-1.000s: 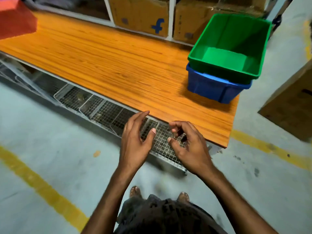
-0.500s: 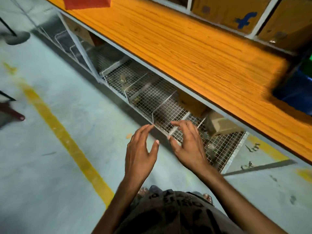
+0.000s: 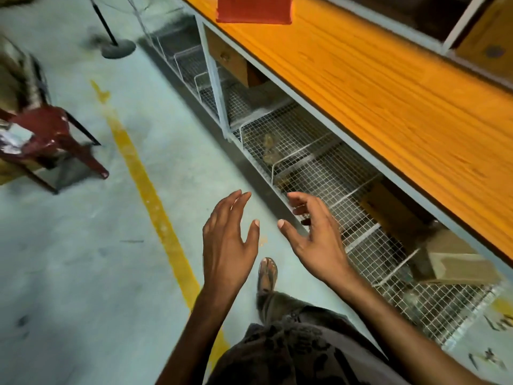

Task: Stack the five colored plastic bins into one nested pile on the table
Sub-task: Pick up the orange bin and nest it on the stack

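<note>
Red bin (image 3: pixel 254 9), top centre of frame, on the orange worktop (image 3: pixel 388 87); left hand (image 3: pixel 229 240) and right hand (image 3: pixel 313 237), lower centre, grip spread and empty, likely readied to fetch it.

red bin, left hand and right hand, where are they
red bin (image 3: pixel 254 11): head view, near wall
left hand (image 3: pixel 225 244): head view, back of hand
right hand (image 3: pixel 316 240): head view, back of hand

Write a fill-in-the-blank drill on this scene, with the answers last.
1. The bin on the table is ____ in colour.
2. The left hand and the right hand both hold ____.
3. The line painted on the floor is ____.

Missing words: red; nothing; yellow.
</note>
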A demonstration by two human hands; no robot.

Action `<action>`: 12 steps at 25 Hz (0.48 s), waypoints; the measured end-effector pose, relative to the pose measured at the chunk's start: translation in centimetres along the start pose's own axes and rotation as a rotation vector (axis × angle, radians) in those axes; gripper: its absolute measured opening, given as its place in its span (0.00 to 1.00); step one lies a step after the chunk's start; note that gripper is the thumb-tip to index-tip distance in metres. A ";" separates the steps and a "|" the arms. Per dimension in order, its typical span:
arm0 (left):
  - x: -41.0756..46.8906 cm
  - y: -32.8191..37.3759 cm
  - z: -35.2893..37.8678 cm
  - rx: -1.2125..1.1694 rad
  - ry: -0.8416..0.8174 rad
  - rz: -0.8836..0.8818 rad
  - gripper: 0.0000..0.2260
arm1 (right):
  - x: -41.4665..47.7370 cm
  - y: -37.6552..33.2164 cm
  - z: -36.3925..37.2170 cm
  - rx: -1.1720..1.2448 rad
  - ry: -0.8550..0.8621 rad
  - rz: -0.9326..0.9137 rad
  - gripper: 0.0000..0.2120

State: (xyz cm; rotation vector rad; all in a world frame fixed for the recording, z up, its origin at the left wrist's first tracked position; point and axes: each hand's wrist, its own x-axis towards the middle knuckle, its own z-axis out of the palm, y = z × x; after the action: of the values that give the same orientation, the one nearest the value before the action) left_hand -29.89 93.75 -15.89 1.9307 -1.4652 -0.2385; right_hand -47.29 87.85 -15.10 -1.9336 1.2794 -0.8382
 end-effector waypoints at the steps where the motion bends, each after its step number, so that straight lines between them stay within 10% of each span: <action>1: 2.2 -1.3 -0.1 0.040 0.012 0.012 0.25 | 2.2 -0.1 1.1 -0.005 -0.001 -0.007 0.23; 12: 29.0 -11.2 -4.7 0.213 0.122 0.025 0.26 | 30.7 -5.2 10.5 -0.056 -0.021 -0.142 0.23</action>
State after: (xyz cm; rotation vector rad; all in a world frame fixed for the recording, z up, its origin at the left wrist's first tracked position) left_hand -8.67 70.90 -11.99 2.0532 -1.4826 0.0483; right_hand -26.52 62.49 -12.31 -2.0919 1.1746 -0.8577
